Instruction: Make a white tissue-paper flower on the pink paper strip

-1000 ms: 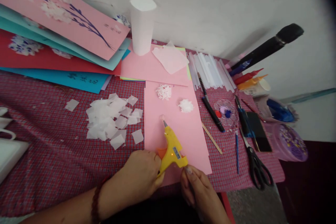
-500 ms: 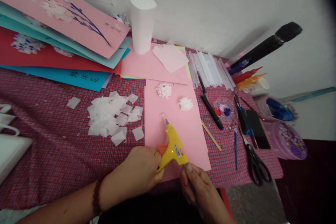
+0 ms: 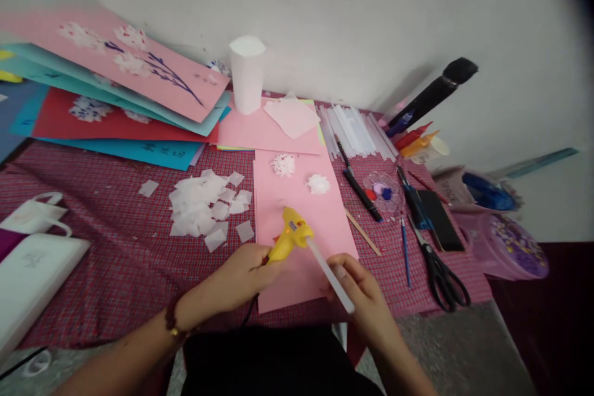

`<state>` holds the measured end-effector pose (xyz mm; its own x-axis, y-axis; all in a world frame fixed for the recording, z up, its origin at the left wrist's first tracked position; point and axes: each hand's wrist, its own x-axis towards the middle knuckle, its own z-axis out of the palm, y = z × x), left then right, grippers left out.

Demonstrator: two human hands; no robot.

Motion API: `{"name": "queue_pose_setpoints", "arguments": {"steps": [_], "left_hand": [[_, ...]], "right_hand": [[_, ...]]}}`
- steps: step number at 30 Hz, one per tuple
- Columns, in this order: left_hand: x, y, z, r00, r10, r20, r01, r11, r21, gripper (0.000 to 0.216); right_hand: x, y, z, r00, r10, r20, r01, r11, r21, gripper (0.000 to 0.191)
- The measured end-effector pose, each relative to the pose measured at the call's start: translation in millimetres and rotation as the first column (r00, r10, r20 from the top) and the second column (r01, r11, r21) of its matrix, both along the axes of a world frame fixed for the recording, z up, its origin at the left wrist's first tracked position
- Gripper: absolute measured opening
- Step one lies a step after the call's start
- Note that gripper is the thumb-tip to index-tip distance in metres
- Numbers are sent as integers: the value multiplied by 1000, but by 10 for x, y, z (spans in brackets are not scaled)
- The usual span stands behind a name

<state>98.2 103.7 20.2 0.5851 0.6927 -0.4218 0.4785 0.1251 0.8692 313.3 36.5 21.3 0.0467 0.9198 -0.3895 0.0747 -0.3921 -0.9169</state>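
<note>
My left hand (image 3: 244, 272) grips the handle of a yellow glue gun (image 3: 290, 235), its nozzle pointing away over a long pink paper sheet (image 3: 320, 216). My right hand (image 3: 362, 288) pinches the white glue stick (image 3: 329, 272) that sticks out of the gun's back end. Two small white tissue flowers (image 3: 283, 164) (image 3: 318, 184) lie on the far part of the pink sheet. A pile of white tissue squares (image 3: 204, 204) sits just left of the sheet on the red checked tablecloth (image 3: 116, 253).
Finished coloured cards (image 3: 125, 99) are stacked at the back left beside a white paper roll (image 3: 247, 74). Glue sticks (image 3: 352, 130), pens, a paint palette (image 3: 383, 189), a phone (image 3: 436, 223) and scissors (image 3: 440, 275) lie right. White bags (image 3: 32, 260) sit at left.
The gun's nozzle lifted off the pink sheet and the gun tilted back. My right hand moved from the gun's base to the glue stick at its rear. The view shifted up and back.
</note>
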Motion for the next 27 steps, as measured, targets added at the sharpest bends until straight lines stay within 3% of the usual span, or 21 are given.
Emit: {"name": "queue_pose_setpoints", "arguments": {"steps": [3,6,9,19,23,27], "left_hand": [[-13,40,-7,985,143,100,-128,981,-146,32],[40,54,1,974,189,122,-163,967,-197,35],[135,18,17,982,169,88,-152,973,-174,35],[367,-237,45,997,36,-71,-46,987,-154,25],[334,-293,10,985,-30,-172,27,999,-21,27],[391,-339,-114,950,-24,-311,109,960,258,34]], "right_hand": [[25,87,-138,986,30,164,-45,995,87,23],[31,116,-304,975,66,212,-88,992,96,22],[39,115,-391,981,49,188,-67,994,89,22],[95,107,-422,994,61,86,-74,985,154,22],[111,79,-399,991,100,89,-114,979,172,23],[46,43,-187,955,295,15,-290,927,238,22]]}}
